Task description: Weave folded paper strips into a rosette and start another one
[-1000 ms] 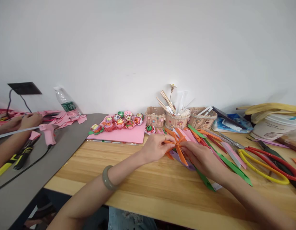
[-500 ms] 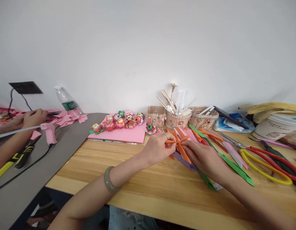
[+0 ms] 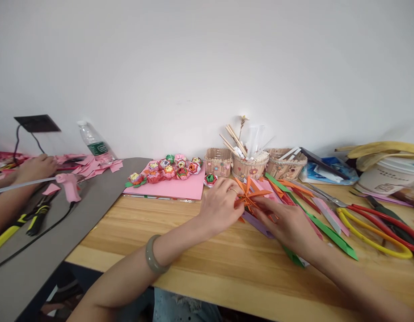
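Observation:
Between my two hands is an orange folded-paper star (image 3: 247, 195) with several narrow petals fanned out from its centre. My left hand (image 3: 222, 203) pinches it from the left, a ring on one finger and a bangle (image 3: 155, 254) on the wrist. My right hand (image 3: 283, 219) grips its lower right side, the fingertips partly hidden by the petals. Under and behind the hands lie folded paper strips in orange, pink and purple, and a long green strip (image 3: 337, 239) reaches out to the right.
Finished paper flowers (image 3: 168, 171) rest on pink paper (image 3: 190, 190). Decorated baskets (image 3: 250, 170) stand along the wall. Large scissors (image 3: 378, 223) and a paper bucket (image 3: 388, 176) are at right. At left are a pink glue gun (image 3: 69, 187), a bottle (image 3: 95, 145) and another person's hand (image 3: 39, 169).
The orange paper has turned and its petals now spread more like a star. My left fingers have shifted slightly up around it. The other person's hand has moved a little left.

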A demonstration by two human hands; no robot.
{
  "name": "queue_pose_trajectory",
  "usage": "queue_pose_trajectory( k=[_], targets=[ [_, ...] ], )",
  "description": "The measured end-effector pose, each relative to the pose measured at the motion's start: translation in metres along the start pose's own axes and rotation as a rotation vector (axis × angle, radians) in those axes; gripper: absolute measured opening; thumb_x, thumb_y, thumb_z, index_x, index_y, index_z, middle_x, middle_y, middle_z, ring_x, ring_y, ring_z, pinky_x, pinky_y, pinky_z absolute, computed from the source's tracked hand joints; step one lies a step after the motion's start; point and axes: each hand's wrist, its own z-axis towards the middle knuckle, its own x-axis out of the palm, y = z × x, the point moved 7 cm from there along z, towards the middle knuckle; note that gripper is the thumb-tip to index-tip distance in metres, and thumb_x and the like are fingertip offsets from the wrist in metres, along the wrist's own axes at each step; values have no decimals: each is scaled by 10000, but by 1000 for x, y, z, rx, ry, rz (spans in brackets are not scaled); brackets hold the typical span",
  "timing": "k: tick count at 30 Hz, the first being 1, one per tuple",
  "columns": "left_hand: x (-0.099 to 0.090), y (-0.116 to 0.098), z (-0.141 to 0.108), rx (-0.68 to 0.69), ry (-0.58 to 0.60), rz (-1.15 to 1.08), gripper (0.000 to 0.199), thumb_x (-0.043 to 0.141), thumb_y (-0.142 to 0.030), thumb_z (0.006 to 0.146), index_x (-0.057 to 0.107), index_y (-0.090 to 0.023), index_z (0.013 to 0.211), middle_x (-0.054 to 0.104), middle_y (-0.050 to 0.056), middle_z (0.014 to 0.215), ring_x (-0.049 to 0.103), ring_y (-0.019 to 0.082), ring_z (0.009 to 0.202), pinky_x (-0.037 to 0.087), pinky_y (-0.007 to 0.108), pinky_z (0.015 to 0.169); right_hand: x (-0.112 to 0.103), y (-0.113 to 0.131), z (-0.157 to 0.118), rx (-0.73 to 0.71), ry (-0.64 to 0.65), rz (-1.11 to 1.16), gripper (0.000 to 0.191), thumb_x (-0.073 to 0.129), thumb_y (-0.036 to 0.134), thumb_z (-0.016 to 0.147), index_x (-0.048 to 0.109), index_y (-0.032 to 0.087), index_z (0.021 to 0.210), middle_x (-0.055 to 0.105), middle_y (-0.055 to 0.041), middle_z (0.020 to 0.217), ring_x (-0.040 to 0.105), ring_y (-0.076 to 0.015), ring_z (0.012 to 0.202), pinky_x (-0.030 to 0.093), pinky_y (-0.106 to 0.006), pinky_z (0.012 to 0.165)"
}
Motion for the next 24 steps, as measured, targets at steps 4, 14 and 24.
queue_pose_trajectory(
  k=[4, 14, 24],
  targets=[
    [1, -2, -4, 94, -30, -2, 99, 499, -159, 809, 585, -182, 852, 655, 45, 856, 566, 191, 887, 469, 319, 752, -7, 0, -3, -12, -118, -84, 140, 488, 259, 856, 597, 179, 889, 702, -30, 740, 618, -139, 538, 439, -233, 504],
    [-5, -11, -1, 293, -67, -106, 112, 499, -141, 830, 604, -145, 866, 673, 52, 829, 591, 161, 798, 491, 298, 752, -26, 11, 5, -184, -244, -220, 358, 551, 255, 823, 489, 124, 1150, 571, -164, 1142, 499, -287, 1053, 412, -437, 869],
    [-3, -7, -6, 359, -140, -127, 202, 429, -212, 877, 592, -104, 928, 713, 92, 843, 655, 159, 811, 524, 280, 738, -24, 2, 5, -122, -177, -172, 186, 528, 292, 845, 601, 167, 961, 634, -76, 806, 559, -213, 747, 452, -334, 646]
  ],
)
